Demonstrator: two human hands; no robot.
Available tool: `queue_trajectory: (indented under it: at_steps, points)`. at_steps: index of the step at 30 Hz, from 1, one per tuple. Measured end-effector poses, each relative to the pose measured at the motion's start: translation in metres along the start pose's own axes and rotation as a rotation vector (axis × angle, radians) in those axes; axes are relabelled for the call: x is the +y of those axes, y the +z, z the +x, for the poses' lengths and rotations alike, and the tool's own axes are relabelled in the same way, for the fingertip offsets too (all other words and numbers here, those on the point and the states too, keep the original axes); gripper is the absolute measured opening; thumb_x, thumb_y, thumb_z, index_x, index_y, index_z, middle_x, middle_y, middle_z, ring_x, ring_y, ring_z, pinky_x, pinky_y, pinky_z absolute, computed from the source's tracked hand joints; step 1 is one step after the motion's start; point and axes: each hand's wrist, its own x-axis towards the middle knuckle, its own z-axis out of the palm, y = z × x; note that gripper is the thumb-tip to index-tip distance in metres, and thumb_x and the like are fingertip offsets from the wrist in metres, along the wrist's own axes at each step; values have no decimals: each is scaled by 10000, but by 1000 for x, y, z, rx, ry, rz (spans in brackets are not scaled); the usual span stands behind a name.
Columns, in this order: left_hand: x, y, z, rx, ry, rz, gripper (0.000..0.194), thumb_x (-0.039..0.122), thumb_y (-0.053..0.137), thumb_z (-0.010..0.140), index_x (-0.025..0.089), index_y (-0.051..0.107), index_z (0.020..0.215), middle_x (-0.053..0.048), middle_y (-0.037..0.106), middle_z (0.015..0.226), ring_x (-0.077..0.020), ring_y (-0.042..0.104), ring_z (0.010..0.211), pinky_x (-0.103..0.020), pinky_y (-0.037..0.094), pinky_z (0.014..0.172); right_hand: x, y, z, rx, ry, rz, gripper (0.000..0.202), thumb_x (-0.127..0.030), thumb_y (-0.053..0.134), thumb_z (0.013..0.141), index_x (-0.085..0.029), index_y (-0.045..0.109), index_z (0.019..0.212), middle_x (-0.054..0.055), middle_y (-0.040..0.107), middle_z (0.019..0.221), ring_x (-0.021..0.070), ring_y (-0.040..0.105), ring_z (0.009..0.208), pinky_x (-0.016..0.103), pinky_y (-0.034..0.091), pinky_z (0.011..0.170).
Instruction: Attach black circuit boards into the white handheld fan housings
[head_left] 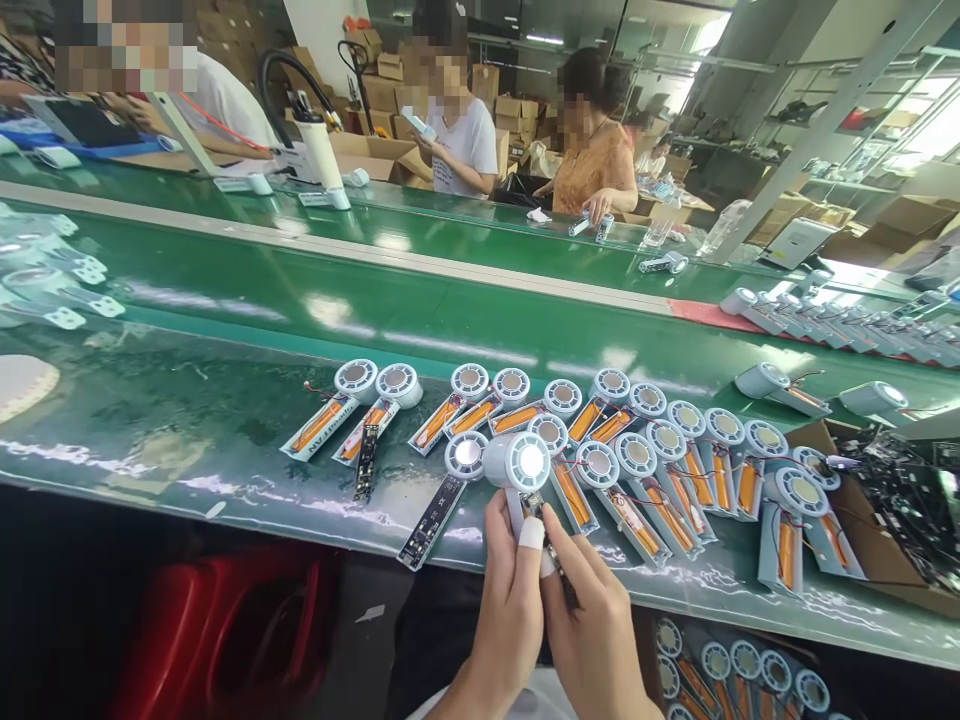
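A light-blue handheld fan point(517, 460) is held up above the front edge of the bench, its round head facing me. My left hand point(506, 590) is closed around its handle, the thumb wearing a white finger cover. With my right hand point(592, 605), I pinch a dark circuit board point(555, 565) against the open handle; my fingers hide part of it. Beside them, a fan with a board in its handle point(431, 525) lies on the bench. Further left, a loose circuit board point(366, 462) rests against another fan point(394, 385). Several open fans point(637, 455) show orange batteries and thin wires.
A cardboard box point(874, 545) of dark circuit boards stands at the right. Below the bench are more open fans point(716, 660). A red stool point(217, 620) is at lower left. Beyond the green conveyor belt point(420, 290), several people work, one holding small parts point(592, 225).
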Motion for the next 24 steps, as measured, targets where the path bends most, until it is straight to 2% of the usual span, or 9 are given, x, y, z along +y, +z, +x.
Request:
queue_trajectory:
  at_steps: [4, 6, 8, 10, 12, 16, 19, 21, 24]
  points:
    - [6, -2, 1, 24, -29, 27, 429, 444, 437, 1010, 248, 433, 1392, -112, 497, 1520, -250, 405, 1455, -362, 409, 1129, 0, -18, 5, -226, -169, -162, 716, -148, 403, 927, -207, 248, 1624, 117, 768, 902, 258, 726, 619, 309, 576, 487]
    - [8, -6, 1, 2, -53, 46, 413, 445, 420, 1016, 250, 456, 1379, -100, 507, 1514, -245, 418, 1446, -358, 409, 1128, 1, -28, 8, -302, -226, -165, 793, -145, 420, 909, -211, 129, 1644, 120, 771, 921, 282, 735, 686, 336, 597, 551]
    - [8, -12, 2, -21, -91, 64, 415, 460, 422, 1014, 250, 483, 1367, -95, 517, 1512, -249, 433, 1436, -367, 405, 1134, 4, -35, 9, -367, -218, -107, 806, -172, 464, 917, -247, 123, 1644, 130, 764, 1019, 299, 735, 800, 380, 612, 671]
    - [7, -18, 3, 4, -145, 73, 417, 480, 445, 1002, 251, 531, 1340, -85, 537, 1501, -257, 428, 1444, -385, 379, 1158, 6, -35, 8, -457, -104, 62, 772, -221, 509, 942, -283, 175, 1635, 125, 745, 1077, 270, 716, 808, 372, 599, 705]
    - [5, -23, 2, 33, -214, 69, 437, 513, 483, 981, 250, 574, 1317, -82, 580, 1463, -271, 437, 1440, -403, 376, 1163, 8, -27, 1, -522, 82, 339, 731, -311, 558, 963, -288, 236, 1620, 99, 735, 1023, 211, 674, 720, 312, 569, 646]
    - [3, -34, -5, -3, -236, 114, 530, 604, 496, 950, 258, 601, 1338, -96, 683, 1327, -307, 567, 1320, -417, 508, 1021, 7, -1, -21, -422, 404, 817, 800, -551, 635, 916, -258, 314, 1588, 55, 685, 861, 174, 597, 673, 264, 490, 584]
    - [7, -45, -11, -49, -130, 294, 465, 558, 492, 960, 280, 648, 1298, -90, 721, 1266, -300, 641, 1214, -387, 543, 934, 6, 12, -34, -399, 581, 946, 844, -630, 635, 881, -251, 343, 1577, 19, 627, 758, 129, 489, 556, 236, 403, 508]
    - [14, -56, -11, -62, 0, 469, 383, 471, 529, 951, 277, 687, 1240, -91, 772, 1128, -300, 697, 1096, -374, 555, 879, 6, 13, -33, -419, 639, 942, 855, -641, 620, 879, -245, 336, 1582, 6, 612, 748, 106, 422, 509, 230, 369, 487]
    - [26, -76, -7, 55, 311, 756, 281, 359, 527, 950, 250, 726, 1115, -93, 787, 935, -284, 736, 903, -353, 562, 788, 10, 6, -21, -429, 614, 822, 784, -597, 539, 935, -243, 309, 1596, -3, 598, 768, 108, 427, 511, 233, 380, 490]
